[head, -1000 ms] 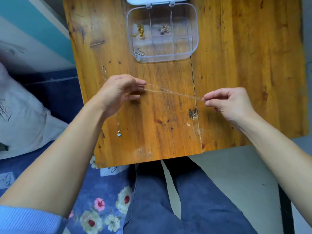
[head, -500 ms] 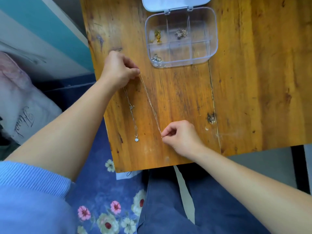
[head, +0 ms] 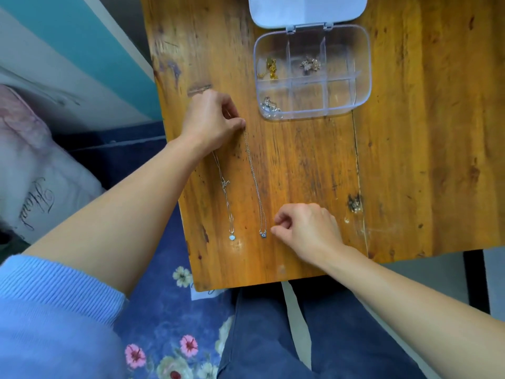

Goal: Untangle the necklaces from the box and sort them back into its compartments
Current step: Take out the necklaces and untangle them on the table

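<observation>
Tabletop [head: 423,160]: two outstretched necklaces [head: 224,184] [head: 255,181], one box [head: 366,77]

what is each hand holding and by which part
The left hand pinches the blue-pendant necklace by its top end. The right hand, curled beside the pendant, seems to hold nothing.

The table [head: 410,160] is varnished wood, glossy but scuffed and dark-spotted. On it, the box [head: 364,77] is clear smooth plastic — the chains [head: 254,181] fine shiny metal. The sleeve [head: 54,296] is ribbed knit cloth.
</observation>
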`<state>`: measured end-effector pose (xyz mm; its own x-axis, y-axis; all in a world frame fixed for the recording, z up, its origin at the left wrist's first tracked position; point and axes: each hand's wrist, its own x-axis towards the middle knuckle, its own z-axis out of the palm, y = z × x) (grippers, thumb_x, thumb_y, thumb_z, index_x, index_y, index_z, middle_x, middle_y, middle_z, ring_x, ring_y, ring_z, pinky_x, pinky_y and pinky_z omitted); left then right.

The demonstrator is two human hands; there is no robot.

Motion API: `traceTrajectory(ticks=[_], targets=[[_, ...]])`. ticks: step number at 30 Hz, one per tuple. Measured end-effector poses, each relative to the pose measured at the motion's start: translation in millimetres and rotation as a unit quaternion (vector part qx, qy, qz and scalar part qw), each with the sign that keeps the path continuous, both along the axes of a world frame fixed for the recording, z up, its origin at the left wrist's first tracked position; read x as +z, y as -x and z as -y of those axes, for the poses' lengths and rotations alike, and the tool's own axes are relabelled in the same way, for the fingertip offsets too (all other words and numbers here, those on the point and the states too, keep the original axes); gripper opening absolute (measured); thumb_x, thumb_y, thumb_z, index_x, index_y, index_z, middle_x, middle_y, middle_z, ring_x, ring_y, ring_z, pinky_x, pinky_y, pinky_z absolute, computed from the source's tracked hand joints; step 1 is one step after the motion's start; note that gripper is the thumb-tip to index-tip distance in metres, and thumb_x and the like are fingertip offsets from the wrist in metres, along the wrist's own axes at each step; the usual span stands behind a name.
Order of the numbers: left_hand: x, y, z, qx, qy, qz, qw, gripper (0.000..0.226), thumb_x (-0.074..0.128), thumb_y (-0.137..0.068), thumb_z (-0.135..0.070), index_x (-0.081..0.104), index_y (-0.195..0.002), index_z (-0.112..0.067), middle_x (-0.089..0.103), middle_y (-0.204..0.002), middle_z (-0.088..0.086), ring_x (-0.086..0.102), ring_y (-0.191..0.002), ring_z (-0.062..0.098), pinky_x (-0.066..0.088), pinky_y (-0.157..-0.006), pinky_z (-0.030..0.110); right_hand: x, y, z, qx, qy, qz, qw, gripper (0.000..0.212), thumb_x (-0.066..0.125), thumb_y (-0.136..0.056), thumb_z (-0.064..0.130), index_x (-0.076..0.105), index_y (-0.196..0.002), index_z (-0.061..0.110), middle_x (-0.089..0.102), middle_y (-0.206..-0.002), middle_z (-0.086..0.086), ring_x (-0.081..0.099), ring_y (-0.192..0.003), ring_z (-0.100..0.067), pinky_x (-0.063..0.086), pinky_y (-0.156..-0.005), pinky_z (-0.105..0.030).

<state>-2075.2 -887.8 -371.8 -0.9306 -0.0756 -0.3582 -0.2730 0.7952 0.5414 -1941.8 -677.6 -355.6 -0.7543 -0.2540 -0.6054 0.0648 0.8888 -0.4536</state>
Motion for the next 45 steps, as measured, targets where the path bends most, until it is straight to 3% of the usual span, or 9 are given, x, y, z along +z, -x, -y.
traceTrajectory(ticks=[6,10,16,19,29,34,38,42,45], targets=[[1,21,9,0.091,-0.087,-0.024,0.992,0.025,0.070,-0.086,-0.036,0.071,-0.090,-0.012,0.069,-0.084,0.007,0.060,-0.070,0.014,0.052,-0.066,0.030,29,111,-24,-0.148,0.052,-0.130,0.979,0.003,0.073,-0.080,0.029,0.073,-0.078,0.027,0.070,-0.074,0.006,0.064,-0.073,-0.016,0.051,-0.070,-0.033],[2,45,1,0.157,-0.207,0.016,0.966,0.029,0.067,-0.088,-0.036,0.064,-0.083,-0.007,0.064,-0.071,0.008,0.050,-0.040,0.002,0.040,-0.039,0.014,32,175,1,-0.105,0.061,-0.146,0.982,0.002,0.075,-0.078,0.024,0.074,-0.080,0.024,0.069,-0.077,0.004,0.060,-0.071,-0.010,0.045,-0.067,-0.024],[1,77,-2,0.149,-0.263,0.066,0.951,0.043,0.073,-0.081,-0.045,0.069,-0.087,-0.002,0.065,-0.068,0.003,0.053,-0.050,0.011,0.038,-0.044,0.016,11,200,44,0.027,-0.071,-0.118,0.990,0.017,0.076,-0.075,0.042,0.074,-0.082,0.027,0.069,-0.086,0.003,0.062,-0.093,-0.021,0.041,-0.069,-0.030],[-1,82,3,0.135,-0.280,0.081,0.947,0.043,0.075,-0.079,-0.044,0.070,-0.087,-0.002,0.067,-0.070,0.005,0.058,-0.052,0.013,0.039,-0.044,0.020,5,204,56,0.054,-0.126,-0.138,0.981,0.018,0.074,-0.074,0.038,0.073,-0.089,0.027,0.071,-0.097,-0.002,0.062,-0.100,-0.027,0.038,-0.070,-0.031],[-5,80,7,0.129,-0.306,0.080,0.940,0.036,0.076,-0.077,-0.044,0.069,-0.083,-0.010,0.071,-0.075,0.007,0.072,-0.059,0.014,0.050,-0.048,0.027,8,201,60,0.070,-0.144,-0.156,0.975,0.020,0.067,-0.078,0.030,0.072,-0.094,0.019,0.069,-0.099,-0.012,0.061,-0.100,-0.037,0.046,-0.072,-0.037],[-5,79,5,0.142,-0.305,0.073,0.939,0.035,0.077,-0.077,-0.044,0.068,-0.083,-0.011,0.071,-0.074,0.007,0.072,-0.060,0.016,0.051,-0.049,0.027,21,197,47,0.032,-0.078,-0.155,0.984,0.014,0.068,-0.074,0.026,0.075,-0.085,0.021,0.071,-0.089,-0.009,0.063,-0.091,-0.031,0.048,-0.074,-0.035],[-4,77,2,0.157,-0.303,0.065,0.938,0.041,0.077,-0.077,-0.043,0.067,-0.089,-0.005,0.069,-0.071,0.006,0.071,-0.058,0.015,0.052,-0.050,0.027,55,186,21,-0.091,0.078,-0.115,0.986,0.008,0.070,-0.071,0.015,0.074,-0.075,0.021,0.069,-0.067,0.002,0.064,-0.066,-0.015,0.053,-0.066,-0.031],[-1,73,-2,0.174,-0.293,0.058,0.938,0.034,0.077,-0.078,-0.043,0.066,-0.082,-0.012,0.068,-0.069,0.002,0.068,-0.057,0.013,0.053,-0.050,0.026,74,161,-6,-0.216,0.261,-0.021,0.941,0.025,0.067,-0.073,-0.010,0.074,-0.072,0.014,0.071,-0.062,-0.007,0.066,-0.056,-0.014,0.056,-0.053,-0.024],[3,65,-9,0.201,-0.283,0.031,0.938,0.029,0.077,-0.079,-0.038,0.066,-0.081,-0.012,0.066,-0.069,0.003,0.064,-0.058,0.014,0.050,-0.049,0.024,58,136,-25,-0.262,0.273,0.022,0.925,0.027,0.066,-0.072,-0.013,0.075,-0.072,0.013,0.071,-0.060,-0.006,0.063,-0.054,-0.011,0.053,-0.053,-0.019]])
